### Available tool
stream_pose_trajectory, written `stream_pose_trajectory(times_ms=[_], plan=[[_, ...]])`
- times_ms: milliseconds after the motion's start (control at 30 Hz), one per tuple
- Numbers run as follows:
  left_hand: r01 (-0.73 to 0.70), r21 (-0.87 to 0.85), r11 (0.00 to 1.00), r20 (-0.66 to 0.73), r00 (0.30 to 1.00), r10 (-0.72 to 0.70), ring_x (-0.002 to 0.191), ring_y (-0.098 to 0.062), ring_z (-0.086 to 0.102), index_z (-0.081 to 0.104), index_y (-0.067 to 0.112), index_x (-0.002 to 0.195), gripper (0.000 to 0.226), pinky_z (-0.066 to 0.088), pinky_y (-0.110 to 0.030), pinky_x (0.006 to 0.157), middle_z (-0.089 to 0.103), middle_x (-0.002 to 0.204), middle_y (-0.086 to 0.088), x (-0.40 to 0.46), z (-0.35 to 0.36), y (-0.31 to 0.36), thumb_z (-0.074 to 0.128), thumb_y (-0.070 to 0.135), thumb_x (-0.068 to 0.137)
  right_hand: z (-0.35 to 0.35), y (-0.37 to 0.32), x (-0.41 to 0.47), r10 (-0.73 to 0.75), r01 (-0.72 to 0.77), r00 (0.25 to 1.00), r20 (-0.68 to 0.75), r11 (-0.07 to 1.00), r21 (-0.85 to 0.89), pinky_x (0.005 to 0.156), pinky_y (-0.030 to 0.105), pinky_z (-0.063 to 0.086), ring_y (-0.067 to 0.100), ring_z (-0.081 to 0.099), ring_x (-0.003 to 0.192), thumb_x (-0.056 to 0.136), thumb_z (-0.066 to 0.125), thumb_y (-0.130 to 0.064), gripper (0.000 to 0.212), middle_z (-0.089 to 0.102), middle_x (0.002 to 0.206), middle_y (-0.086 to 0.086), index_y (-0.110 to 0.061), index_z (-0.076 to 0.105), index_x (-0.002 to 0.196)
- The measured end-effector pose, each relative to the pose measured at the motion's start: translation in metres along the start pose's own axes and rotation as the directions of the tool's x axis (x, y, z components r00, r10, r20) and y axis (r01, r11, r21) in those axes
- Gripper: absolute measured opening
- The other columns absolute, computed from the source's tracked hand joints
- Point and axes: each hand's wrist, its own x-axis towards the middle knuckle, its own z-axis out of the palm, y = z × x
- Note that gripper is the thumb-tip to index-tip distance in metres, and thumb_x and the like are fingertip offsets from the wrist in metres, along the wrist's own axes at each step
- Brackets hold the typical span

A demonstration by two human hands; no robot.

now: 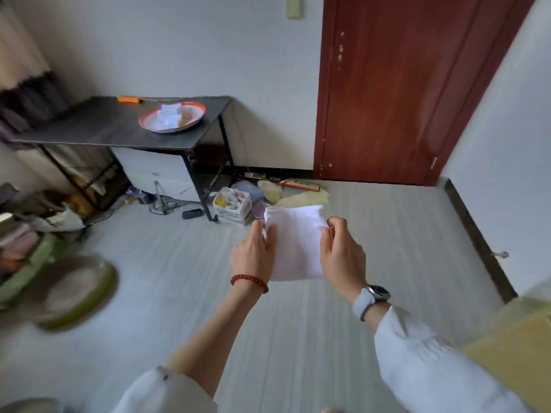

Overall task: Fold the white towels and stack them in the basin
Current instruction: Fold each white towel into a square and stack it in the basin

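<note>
Towel (296,245), folded, is grasped at both sides by left hand (253,257) and right hand (343,254), centre of frame; basin (171,117) upper left.

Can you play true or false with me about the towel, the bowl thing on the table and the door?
1. Both hands hold one white towel. True: left hand and right hand grip its sides.
2. The basin sits on the floor. False: it is on the dark table.
3. The basin already has white towels in it. True.
4. The door is blue. False: it is reddish-brown.
</note>
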Motion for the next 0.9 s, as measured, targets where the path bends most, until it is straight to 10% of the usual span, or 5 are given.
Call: stream_pose_trajectory(times_ms=[600,900], plan=[[0.407,0.066,0.911,-0.085,0.912,-0.401,0.071,-0.029,0.049,0.037,0.022,0.085,0.014,0.034,-0.031,0.059,0.055,0.078,-0.004,0.423,-0.050,-0.224,0.035,0.032,0.095,0.367,-0.165,0.348,-0.244,0.178,0.919,0.308,0.957,0.228,0.063,0.040,0.044,0.035,0.058,0.079,0.093,0.046,-0.021,0.017,0.064,0.083,0.013,-0.006,0.052,0.100],[0.459,0.039,0.888,-0.079,0.887,-0.455,0.079,-0.031,0.054,0.046,0.016,0.091,0.021,0.040,-0.034,0.066,0.060,0.085,-0.008,0.611,-0.062,-0.395,0.035,0.034,0.096,0.582,-0.234,0.462,-0.245,0.159,0.878,0.411,0.960,0.233,0.053,0.029,0.024,0.031,0.055,0.071,0.095,0.042,-0.022,0.013,0.059,0.080,0.004,-0.011,0.048,0.099]])
